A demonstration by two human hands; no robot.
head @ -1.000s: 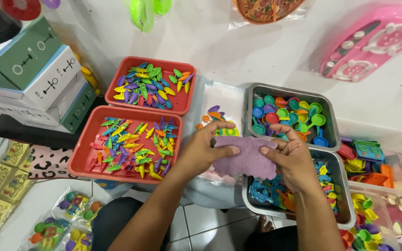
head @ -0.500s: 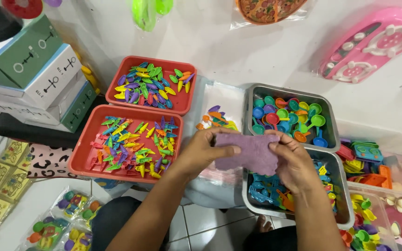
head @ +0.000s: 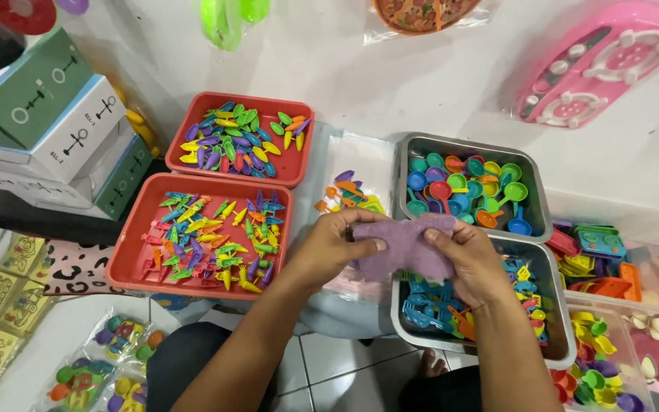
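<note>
Holding a purple cloth (head: 406, 246) btwn both hands, mid-frame, above the gap btwn the red trays and steel trays. Left hand (head: 337, 248) pinches its left edge, thumb on top, fingers clamped under. Right hand (head: 470, 255) clamps the right edge the same way. Near red tray (head: 127, 259) w/ small coloured toy bits sits left; far red tray (head: 299, 172) behind it. Steel tray (head: 535, 198) of toy spoons at rear right; another steel tray (head: 554, 305) partly under the right hand. Boxes (head: 55, 122) stacked far left.
</note>
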